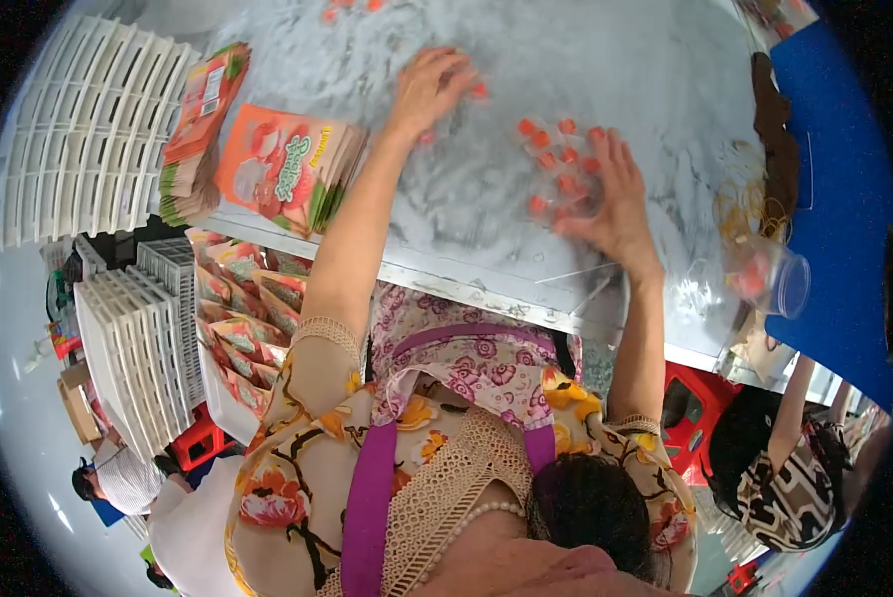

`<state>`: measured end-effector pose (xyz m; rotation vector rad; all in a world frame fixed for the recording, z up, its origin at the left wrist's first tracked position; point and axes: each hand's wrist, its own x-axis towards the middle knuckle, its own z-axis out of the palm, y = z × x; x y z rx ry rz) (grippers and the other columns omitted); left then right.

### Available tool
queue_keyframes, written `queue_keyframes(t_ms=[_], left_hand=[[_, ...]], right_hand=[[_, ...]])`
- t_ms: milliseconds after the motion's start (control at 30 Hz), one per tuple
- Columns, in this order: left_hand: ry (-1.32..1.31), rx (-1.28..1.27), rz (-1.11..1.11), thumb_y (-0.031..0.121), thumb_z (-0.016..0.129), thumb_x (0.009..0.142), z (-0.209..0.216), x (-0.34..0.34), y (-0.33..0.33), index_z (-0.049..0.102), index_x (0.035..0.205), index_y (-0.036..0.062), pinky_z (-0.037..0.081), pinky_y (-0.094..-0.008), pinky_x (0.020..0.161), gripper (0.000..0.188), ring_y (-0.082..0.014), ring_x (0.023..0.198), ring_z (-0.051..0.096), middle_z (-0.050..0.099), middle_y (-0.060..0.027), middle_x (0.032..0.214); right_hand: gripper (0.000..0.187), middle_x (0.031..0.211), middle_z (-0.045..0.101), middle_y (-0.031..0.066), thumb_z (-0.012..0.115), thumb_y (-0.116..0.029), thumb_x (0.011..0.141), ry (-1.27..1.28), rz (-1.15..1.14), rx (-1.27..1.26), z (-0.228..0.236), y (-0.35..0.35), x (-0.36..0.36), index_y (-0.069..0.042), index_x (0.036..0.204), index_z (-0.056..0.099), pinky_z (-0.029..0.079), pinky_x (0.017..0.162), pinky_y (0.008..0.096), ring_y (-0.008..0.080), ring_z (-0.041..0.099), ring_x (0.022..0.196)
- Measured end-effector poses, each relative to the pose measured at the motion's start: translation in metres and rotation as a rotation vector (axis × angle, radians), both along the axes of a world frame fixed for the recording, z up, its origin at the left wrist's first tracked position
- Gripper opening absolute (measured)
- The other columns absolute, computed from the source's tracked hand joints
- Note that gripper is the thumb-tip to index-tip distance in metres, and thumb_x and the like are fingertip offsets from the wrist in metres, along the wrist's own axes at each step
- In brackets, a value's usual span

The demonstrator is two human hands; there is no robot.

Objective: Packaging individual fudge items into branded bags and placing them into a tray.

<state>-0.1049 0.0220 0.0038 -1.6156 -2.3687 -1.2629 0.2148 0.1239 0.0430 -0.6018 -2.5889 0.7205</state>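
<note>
Small red pieces in clear wrappers [566, 157] lie in a loose cluster on the grey marbled tabletop [486, 214]. My right hand [613, 204] curves around the right side of this cluster, fingers and thumb apart, touching its edge. Farther off and to the left, my left hand [434, 92] is over the table, palm down, its fingers stretched out and slightly blurred. One red piece [478, 91] shows at those fingertips, and another pinkish piece [426, 136] sits beside the wrist. Whether anything lies under the left palm is hidden.
Stacked flat orange pouches [277, 164] and a second pouch pile [202, 129] are left of my left arm, beside white plastic racks [93, 129]. Filled pouches [247, 328] stand in a bin below. A clear jar [780, 279] and rubber bands [750, 204] are right. Other people are nearby.
</note>
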Motion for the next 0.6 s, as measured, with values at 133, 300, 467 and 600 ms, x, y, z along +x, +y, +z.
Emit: queue_keyframes(t_ms=[133,300,467,600], left_hand=[[0.045,0.105,-0.117,0.03,0.066,0.082,0.005,0.046,0.022,0.071,0.096,0.0102,0.041,-0.0407,0.096,0.025,-0.0305,0.11,0.057,0.066,-0.0098,0.111],[0.076,0.091,-0.2,0.021,0.06,0.086,0.017,0.091,0.038,0.066,0.097,0.001,0.047,-0.0415,0.085,0.023,-0.0358,0.096,0.059,0.065,-0.0172,0.102],[-0.266,0.12,-0.326,0.018,0.049,0.092,0.024,0.123,0.041,0.059,0.101,0.0001,0.045,-0.0421,0.085,0.022,-0.0353,0.092,0.059,0.063,-0.0178,0.097],[-0.606,0.106,-0.2,0.014,0.046,0.092,0.024,0.126,0.032,0.058,0.107,0.0009,0.045,-0.0398,0.087,0.023,-0.0314,0.095,0.06,0.063,-0.0158,0.103]], right_hand=[[0.127,0.153,0.025,0.0186,0.086,-0.049,0.046,-0.084,-0.03,0.107,0.0,-0.009,-0.018,-0.007,0.148,0.024,0.02,0.113,0.0537,0.0464,0.021,0.139],[0.128,0.153,0.026,0.018,0.086,-0.049,0.046,0.014,-0.083,0.153,-0.011,-0.009,-0.036,-0.004,0.148,0.023,0.021,0.112,0.0539,0.0466,0.021,0.139],[0.131,0.153,0.024,0.0198,0.087,-0.047,0.045,0.177,0.041,0.008,-0.014,0.001,-0.055,-0.002,0.149,0.019,0.022,0.113,0.051,0.0453,0.023,0.138],[0.13,0.153,0.025,0.0203,0.091,-0.036,0.046,0.208,0.113,-0.119,-0.009,-0.01,-0.062,-0.002,0.149,0.018,0.024,0.113,0.0476,0.0406,0.028,0.138]])
